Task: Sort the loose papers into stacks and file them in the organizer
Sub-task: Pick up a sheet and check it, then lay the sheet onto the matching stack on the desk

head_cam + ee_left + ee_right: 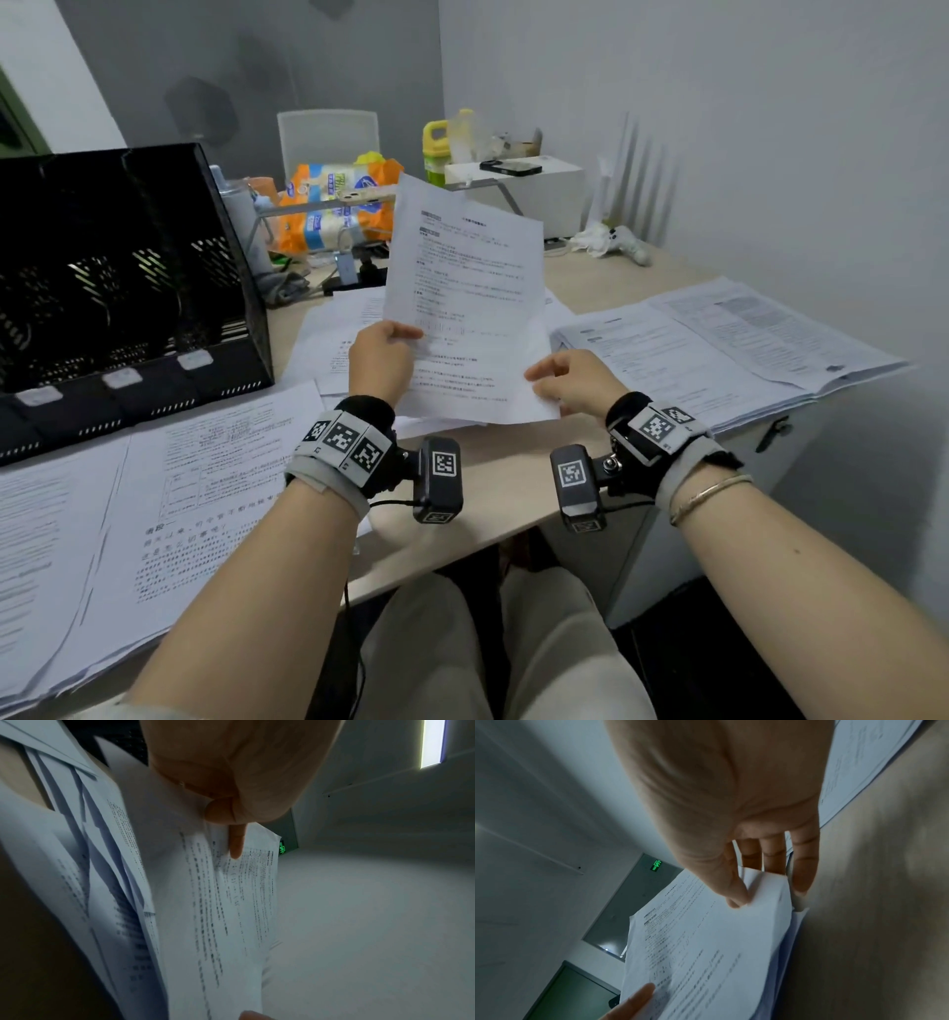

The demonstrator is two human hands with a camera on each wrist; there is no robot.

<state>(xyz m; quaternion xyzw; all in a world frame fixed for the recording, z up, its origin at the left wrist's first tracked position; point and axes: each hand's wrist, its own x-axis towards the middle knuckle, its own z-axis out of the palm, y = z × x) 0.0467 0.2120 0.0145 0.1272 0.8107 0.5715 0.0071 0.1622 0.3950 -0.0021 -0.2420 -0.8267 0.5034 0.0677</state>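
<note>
Both hands are up over the desk (493,478) with one printed sheet (464,288) between them, tilted upright, dense lines of small text down its face. The left hand (382,360) pinches its left edge, thumb on top; the right hand (572,383) grips the lower right corner, thumb against the fingers (772,860). More papers (339,339) lie fanned flat beneath. The black organizer (128,288) sits at the left, slots dark, contents hard to make out. The text is too blurred to read.
</note>
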